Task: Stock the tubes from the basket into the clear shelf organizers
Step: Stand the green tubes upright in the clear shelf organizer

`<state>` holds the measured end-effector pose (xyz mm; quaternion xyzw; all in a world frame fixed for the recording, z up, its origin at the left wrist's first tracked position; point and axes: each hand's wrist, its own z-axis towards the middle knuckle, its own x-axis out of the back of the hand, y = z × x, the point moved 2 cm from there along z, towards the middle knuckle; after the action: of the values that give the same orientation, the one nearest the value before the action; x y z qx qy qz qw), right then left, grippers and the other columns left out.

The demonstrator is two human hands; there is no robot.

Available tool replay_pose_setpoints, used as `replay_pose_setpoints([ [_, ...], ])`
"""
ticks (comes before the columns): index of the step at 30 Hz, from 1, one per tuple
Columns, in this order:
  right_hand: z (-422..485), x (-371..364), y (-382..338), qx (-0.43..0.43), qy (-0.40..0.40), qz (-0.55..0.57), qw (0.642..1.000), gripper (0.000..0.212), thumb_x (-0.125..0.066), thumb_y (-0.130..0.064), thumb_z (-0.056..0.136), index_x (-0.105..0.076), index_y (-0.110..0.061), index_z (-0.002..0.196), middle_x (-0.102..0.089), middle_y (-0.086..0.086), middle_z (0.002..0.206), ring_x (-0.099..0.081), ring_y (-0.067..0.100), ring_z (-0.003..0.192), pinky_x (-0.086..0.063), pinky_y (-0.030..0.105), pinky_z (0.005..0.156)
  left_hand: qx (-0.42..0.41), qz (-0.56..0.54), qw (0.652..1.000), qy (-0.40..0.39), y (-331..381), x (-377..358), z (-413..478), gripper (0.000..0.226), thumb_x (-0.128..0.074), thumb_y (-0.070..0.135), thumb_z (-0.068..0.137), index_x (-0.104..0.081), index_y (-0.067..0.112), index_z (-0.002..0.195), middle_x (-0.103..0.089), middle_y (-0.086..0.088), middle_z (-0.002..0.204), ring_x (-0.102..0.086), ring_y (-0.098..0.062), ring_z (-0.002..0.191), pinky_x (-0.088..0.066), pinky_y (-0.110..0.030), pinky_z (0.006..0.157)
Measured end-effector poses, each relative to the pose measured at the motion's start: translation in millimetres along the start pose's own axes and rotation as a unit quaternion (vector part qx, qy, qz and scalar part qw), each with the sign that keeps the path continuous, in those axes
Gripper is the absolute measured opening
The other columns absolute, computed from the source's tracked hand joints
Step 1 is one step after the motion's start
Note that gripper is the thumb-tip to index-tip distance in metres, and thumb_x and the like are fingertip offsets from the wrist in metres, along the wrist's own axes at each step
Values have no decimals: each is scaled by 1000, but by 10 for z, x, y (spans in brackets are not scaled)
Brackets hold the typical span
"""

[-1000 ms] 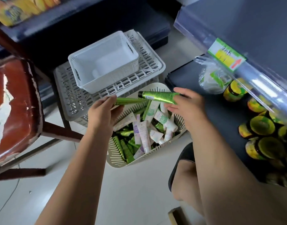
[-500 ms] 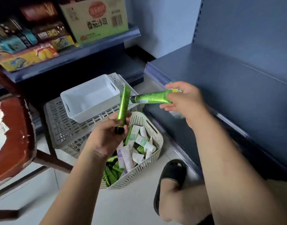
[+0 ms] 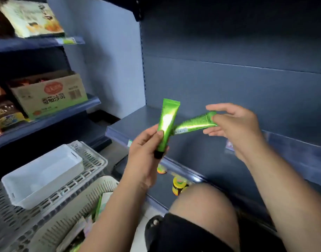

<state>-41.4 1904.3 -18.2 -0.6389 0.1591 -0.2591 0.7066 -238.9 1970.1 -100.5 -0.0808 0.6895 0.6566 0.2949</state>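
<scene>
Got a shiny green squeezy tube (image 3: 167,124) gripped in my left hand (image 3: 147,150), another green tube (image 3: 196,122) pinched in my right hand (image 3: 234,124); they look light and slick, so I'd hold mid-body.

Retail shop aisle, blue metal gondola shelving (image 3: 228,84), boxed and packaged goods (image 3: 47,95) at left, shelf-edge price strip (image 3: 69,40)

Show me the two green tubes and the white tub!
upright green tube (image 3: 167,122), head view, shiny middle.
slanted green tube (image 3: 196,122), head view, printed middle.
white tub (image 3: 52,184), head view, near side wall.
</scene>
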Motion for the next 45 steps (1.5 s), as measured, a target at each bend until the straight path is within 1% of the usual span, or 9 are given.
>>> replay_pose_setpoints([
  [6, -267, 1222, 45, 14, 116, 26, 993, 29, -55, -1, 93, -78, -17, 100, -78, 1, 83, -77, 26, 73, -63, 30, 74, -20, 58, 991, -120, -459, -1224, -52, 19, -64, 8, 96, -76, 16, 108, -73, -4, 96, -55, -15, 82, -38, -36, 75],
  [10, -429, 1931, 107, 22, 182, 10, 983, 33, -53, 2, 91, -80, -17, 91, -76, -7, 75, -75, 12, 72, -62, 29, 82, 3, 47, 980, -193, -801, -1954, -117, 21, -62, 10, 98, -69, 8, 118, -71, -12, 104, -58, -22, 93, -45, -38, 78],
  [18, -531, 2742, 149, 98, 225, -197, 949, 18, -84, -12, 79, -82, -18, 96, -77, -4, 78, -71, 4, 69, -55, 16, 70, 34, 35, 955, -293, -1311, -2966, -374, 32, -57, 13, 102, -57, 2, 131, -68, -21, 126, -66, -33, 115, -50, -39, 83],
  [23, -530, 3283, 26, 173, 279, -269, 905, 10, -84, -22, 79, -80, -24, 87, -65, -14, 74, -61, -1, 69, -44, 11, 69, 20, 28, 951, -309, -1548, -3384, -477, 17, -57, 5, 100, -62, 12, 115, -75, 1, 98, -67, -8, 84, -48, -21, 70],
  [25, -504, 3525, 8, 168, 281, -285, 901, 9, -84, -23, 79, -78, -23, 85, -61, -11, 78, -58, 2, 74, -46, 18, 73, 21, 41, 944, -327, -1644, -3532, -526, 23, -58, 5, 100, -63, 13, 121, -76, 5, 105, -68, -3, 90, -50, -15, 72],
  [30, -444, 4039, 37, 105, 273, -259, 920, 11, -79, -15, 85, -76, -7, 91, -75, 16, 83, -71, 32, 74, -53, 28, 57, 23, 83, 922, -378, -1903, -3861, -582, 30, -62, 1, 97, -64, 7, 126, -76, -8, 114, -72, -22, 104, -56, -30, 82],
  [37, -341, 4573, -38, 99, 283, -286, 910, 13, -79, -14, 84, -76, -5, 93, -73, 24, 91, -69, 33, 73, -60, 52, 69, -24, 136, 920, -367, -2107, -4320, -565, 29, -70, -4, 89, -58, 20, 100, -66, 14, 72, -63, -12, 76, -52, -36, 71],
  [42, -244, 5014, 10, 78, 273, -309, 907, 12, -80, -16, 84, -76, -7, 91, -74, 23, 88, -72, 39, 83, -62, 50, 73, -62, 191, 896, -396, -2230, -4737, -527, 20, -73, 5, 90, -58, 8, 102, -45, 1, 62, -57, -16, 71, -58, -34, 64],
  [45, -181, 5229, 73, 68, 277, -330, 900, 13, -81, -17, 83, -77, -8, 91, -75, 18, 87, -74, 35, 81, -63, 48, 72, -83, 219, 887, -397, -2266, -5034, -479, 21, -78, 12, 88, -58, 6, 84, -40, 7, 57, -52, -14, 66, -60, -36, 66],
])
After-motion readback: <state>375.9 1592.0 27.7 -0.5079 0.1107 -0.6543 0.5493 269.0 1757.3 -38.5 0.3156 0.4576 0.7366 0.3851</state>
